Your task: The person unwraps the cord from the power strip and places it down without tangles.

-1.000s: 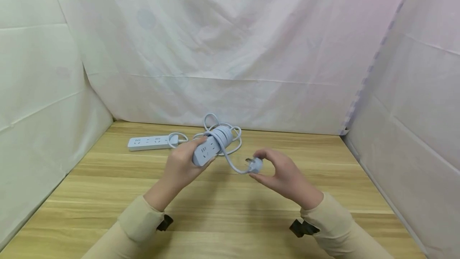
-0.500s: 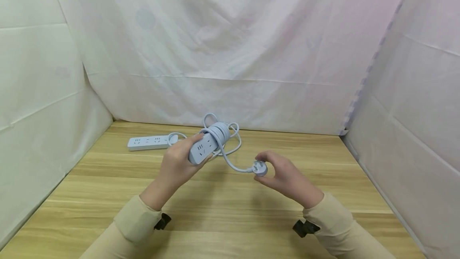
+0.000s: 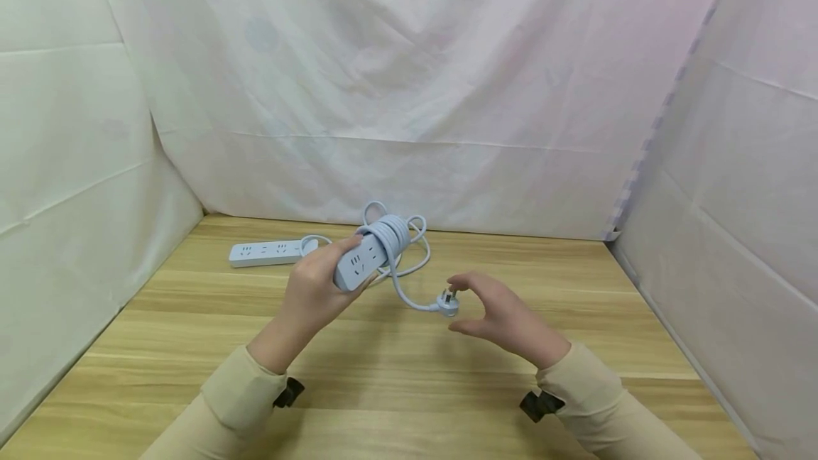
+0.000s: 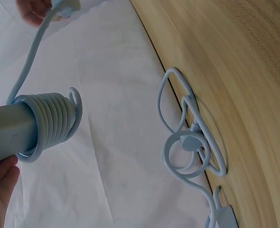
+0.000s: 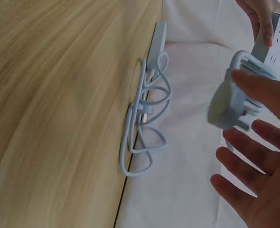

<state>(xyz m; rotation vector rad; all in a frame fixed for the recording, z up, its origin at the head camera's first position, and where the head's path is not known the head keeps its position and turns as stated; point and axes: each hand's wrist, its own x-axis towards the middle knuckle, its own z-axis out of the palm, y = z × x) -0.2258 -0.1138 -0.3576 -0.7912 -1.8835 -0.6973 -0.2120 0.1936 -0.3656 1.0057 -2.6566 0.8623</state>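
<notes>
My left hand (image 3: 313, 293) grips a white power strip (image 3: 361, 263) above the table, thumb on its top side and fingers beneath. The strip's cord (image 3: 391, 234) is wound in several tight turns around its far end. From the coil the loose end droops right to a three-pin plug (image 3: 448, 304), whose metal prongs point upward. My right hand (image 3: 508, 314) is beside the plug with thumb and fingers spread apart. In the right wrist view the plug (image 5: 225, 107) hangs in front of the spread fingers (image 5: 244, 168); whether a fingertip touches it I cannot tell.
A second white power strip (image 3: 265, 253) lies at the table's back left. Its loosely looped cord (image 5: 130, 142) spreads to the right of it, partly behind the held strip. White cloth (image 3: 409, 91) hangs around the wooden table (image 3: 409, 389) at the back and sides.
The right thumb and fingers, which held the plug, have spread apart. The plug has turned so its prongs point up and has shifted slightly left. The left hand moved a little left with the strip.
</notes>
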